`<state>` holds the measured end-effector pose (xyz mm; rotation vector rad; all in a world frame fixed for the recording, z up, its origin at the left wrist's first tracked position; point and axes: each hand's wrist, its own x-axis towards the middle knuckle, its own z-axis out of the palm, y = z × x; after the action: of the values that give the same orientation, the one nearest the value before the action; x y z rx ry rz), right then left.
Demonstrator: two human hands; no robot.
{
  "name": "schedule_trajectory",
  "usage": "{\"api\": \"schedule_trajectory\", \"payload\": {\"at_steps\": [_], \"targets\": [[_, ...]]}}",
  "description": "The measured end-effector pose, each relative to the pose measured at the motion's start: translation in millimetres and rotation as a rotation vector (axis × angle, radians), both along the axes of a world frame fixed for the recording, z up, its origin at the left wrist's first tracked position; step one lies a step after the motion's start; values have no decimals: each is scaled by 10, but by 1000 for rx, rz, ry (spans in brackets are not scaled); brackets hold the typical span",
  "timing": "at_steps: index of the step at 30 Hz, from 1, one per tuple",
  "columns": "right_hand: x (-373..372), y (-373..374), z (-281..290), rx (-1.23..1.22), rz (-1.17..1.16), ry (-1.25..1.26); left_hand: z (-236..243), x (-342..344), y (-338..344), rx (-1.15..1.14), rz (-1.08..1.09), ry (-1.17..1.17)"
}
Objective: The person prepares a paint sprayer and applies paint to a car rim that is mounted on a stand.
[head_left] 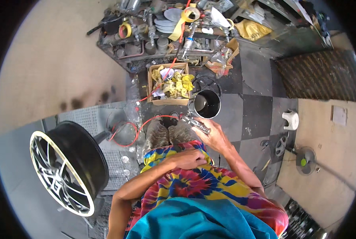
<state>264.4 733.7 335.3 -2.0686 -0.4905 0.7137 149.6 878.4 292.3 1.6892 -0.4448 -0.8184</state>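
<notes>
My right hand (pixel 213 135) is wrapped round a silver metal air tool (pixel 198 125) whose exact kind I cannot make out. An orange hose (pixel 162 117) leads up to it from the left. Just beyond that hand is a black cylindrical bin (pixel 207 104). Against the front of my tie-dye shirt (pixel 186 181) rests my left hand (pixel 192 159), its fingers curled in; whatever they may hold is hidden. Off to the left, a wheel rim (pixel 68 169) is held up on a stand, with a black barrel, silver-and-black spokes and a pale band round its edge.
A cardboard box (pixel 170 102) of crumpled yellow and white scraps lies ahead. Behind it stands a cluttered workbench (pixel 124 57) with tape rolls and spray guns. To the right are a white stool (pixel 290 120), a fan (pixel 306 160) and a patterned dark board (pixel 321 75). Hose loops cross the floor.
</notes>
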Motion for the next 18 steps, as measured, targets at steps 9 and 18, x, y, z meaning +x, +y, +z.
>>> {"api": "schedule_trajectory", "payload": {"at_steps": [9,18], "targets": [[-239,269,49,-32,-117,-22,178,111,1416,130,43,166],[-442,545,75,-49,-147,-92,78,157,2057,417,491,-34]]}}
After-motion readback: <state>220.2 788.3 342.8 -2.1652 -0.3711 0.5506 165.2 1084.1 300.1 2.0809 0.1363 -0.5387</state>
